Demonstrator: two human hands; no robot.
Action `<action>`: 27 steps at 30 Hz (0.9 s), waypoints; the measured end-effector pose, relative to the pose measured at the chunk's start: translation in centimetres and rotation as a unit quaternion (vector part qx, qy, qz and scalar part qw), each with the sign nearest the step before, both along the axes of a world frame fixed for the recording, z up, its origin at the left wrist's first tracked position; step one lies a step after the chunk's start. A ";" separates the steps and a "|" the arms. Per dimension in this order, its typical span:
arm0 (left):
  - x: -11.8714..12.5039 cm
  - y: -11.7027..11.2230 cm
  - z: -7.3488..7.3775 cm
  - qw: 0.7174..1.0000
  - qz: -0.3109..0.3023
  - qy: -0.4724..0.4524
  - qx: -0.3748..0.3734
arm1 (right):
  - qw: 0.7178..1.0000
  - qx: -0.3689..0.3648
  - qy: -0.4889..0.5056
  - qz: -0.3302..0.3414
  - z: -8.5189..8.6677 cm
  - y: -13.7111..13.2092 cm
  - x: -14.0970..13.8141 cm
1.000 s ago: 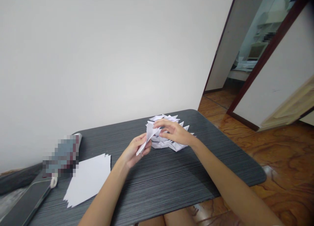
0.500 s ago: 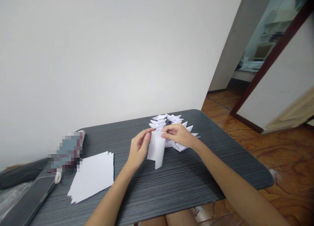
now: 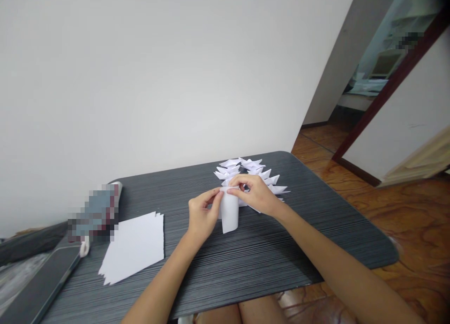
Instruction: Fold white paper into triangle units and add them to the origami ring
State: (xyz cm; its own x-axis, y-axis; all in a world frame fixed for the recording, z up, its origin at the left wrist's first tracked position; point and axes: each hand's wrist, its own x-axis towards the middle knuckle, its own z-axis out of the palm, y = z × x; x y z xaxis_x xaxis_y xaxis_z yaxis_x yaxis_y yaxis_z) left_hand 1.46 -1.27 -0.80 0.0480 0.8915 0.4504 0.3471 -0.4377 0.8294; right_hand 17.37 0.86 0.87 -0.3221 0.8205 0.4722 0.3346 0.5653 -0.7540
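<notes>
Above the table hangs folded white paper.

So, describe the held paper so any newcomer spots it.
Find the dark table against the pale wall. Near its middle, the left hand and right hand pinch the top of a small white paper. Unlike the flat sheets at left and pointed paper shapes behind, it alone is held upright.

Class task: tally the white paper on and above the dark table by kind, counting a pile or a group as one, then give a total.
Held paper: 1
Pile of flat sheets: 1
Group of folded pieces: 1 (partly hidden, so not counted singly)
Total: 3
</notes>
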 end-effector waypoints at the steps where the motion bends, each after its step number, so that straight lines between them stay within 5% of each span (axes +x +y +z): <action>1: 0.0 0.0 0.0 1.000 -0.002 0.001 -0.001 | 1.000 0.001 -0.002 -0.001 0.0 -0.1 0.0; 20: 0.1 -0.1 0.3 1.000 -0.014 -0.008 0.002 | 0.996 -0.077 0.046 0.014 -0.1 -0.2 -0.2; 27: -0.1 0.1 0.6 0.996 0.005 -0.074 -0.046 | 0.941 -0.272 0.199 0.024 -0.4 0.3 -0.8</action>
State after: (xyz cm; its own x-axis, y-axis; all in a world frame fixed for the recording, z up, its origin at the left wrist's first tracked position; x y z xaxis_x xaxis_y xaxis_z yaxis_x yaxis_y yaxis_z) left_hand 1.36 -1.13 -0.16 -0.0213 0.9296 0.3679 0.2218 -0.3544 0.9084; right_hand 16.61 1.13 0.44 -0.2518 0.9647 0.0767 -0.0509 0.0659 -0.9965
